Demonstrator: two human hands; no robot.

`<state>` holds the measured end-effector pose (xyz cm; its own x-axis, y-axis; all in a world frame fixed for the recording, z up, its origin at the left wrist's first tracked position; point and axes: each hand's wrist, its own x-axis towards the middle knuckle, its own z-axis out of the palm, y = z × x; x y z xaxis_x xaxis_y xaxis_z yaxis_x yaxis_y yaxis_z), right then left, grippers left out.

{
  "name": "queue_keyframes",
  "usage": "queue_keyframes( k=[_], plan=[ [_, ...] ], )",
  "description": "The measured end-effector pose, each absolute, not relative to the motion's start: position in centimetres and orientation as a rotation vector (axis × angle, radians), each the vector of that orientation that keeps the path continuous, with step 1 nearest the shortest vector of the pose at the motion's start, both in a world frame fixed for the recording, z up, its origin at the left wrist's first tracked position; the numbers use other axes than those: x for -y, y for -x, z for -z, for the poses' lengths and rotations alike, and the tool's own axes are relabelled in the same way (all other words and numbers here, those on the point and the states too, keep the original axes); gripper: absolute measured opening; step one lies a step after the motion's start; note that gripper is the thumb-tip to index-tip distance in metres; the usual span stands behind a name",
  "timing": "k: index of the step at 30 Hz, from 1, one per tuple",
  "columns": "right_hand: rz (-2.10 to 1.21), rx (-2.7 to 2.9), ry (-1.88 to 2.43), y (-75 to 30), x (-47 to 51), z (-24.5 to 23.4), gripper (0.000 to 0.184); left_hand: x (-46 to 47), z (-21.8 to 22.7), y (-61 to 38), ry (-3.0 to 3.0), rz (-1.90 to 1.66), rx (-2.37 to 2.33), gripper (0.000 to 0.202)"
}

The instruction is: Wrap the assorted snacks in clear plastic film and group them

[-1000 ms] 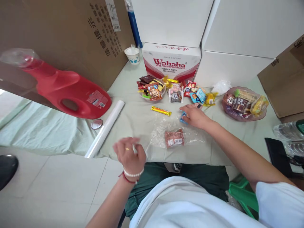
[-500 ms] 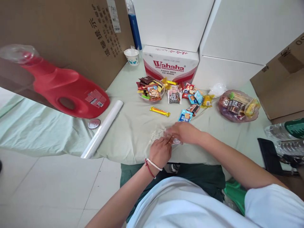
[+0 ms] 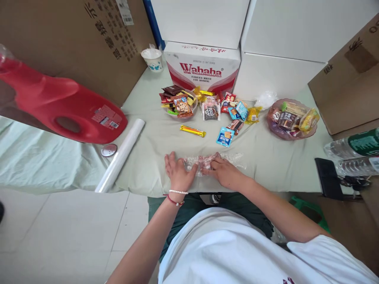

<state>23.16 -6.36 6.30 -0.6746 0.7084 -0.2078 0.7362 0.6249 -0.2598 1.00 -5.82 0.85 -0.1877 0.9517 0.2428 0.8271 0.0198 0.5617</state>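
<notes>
A pink snack packet (image 3: 204,161) lies wrapped in clear film (image 3: 233,158) near the front edge of the pale green cloth (image 3: 148,165). My left hand (image 3: 177,172) rests flat on the cloth just left of it, fingers stretched out and thumb against the film. From the right, my right hand (image 3: 225,172) has its fingers curled onto the wrapped packet. Just beyond lie a blue packet (image 3: 225,137) and a yellow bar (image 3: 192,130).
A film roll (image 3: 120,156), a round lid (image 3: 109,150) and a red jug (image 3: 59,106) lie to the left. Snack bowls (image 3: 177,101) (image 3: 291,118), loose snacks, a Wahaha box (image 3: 203,67) and a paper cup (image 3: 151,59) stand behind. Bottles (image 3: 352,146) and a black phone (image 3: 328,178) are right.
My right hand left the blue packet and came back to the pink packet. My left hand moved in from the left, and both now sit at the film-wrapped packet.
</notes>
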Motion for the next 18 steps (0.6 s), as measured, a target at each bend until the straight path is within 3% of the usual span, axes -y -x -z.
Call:
queue_keyframes(
  k=[5, 8, 11, 15, 17, 18],
  plan=[
    [0.496, -2.793, -1.252, -23.2, 7.1, -6.0, 0.052, 7.1, -2.8, -3.8, -1.695, -1.010, -1.874, 0.010],
    [0.554, -2.815, -1.302, -23.4, 7.7, -5.8, 0.043, 7.7, -4.1, -5.9, -1.667, -1.003, -1.647, 0.003],
    [0.768, -2.858, -1.320, -24.8, 8.1, -6.5, 0.039, 8.2, -4.7, -7.5, -1.872, -0.988, -1.473, 0.020],
    [1.357, -2.839, -1.139, -28.0, 8.2, -7.8, 0.025, 9.0, -4.4, -8.1, -2.291, -0.685, -1.492, 0.030],
    [1.435, -2.770, -1.450, -29.1, 8.2, -7.7, 0.030, 9.4, -4.2, -8.1, -2.423, -0.541, -1.516, 0.036],
    [1.303, -2.726, -1.752, -29.5, 8.3, -7.4, 0.033, 9.6, -4.0, -8.1, -2.464, -0.508, -1.515, 0.040]
  ],
)
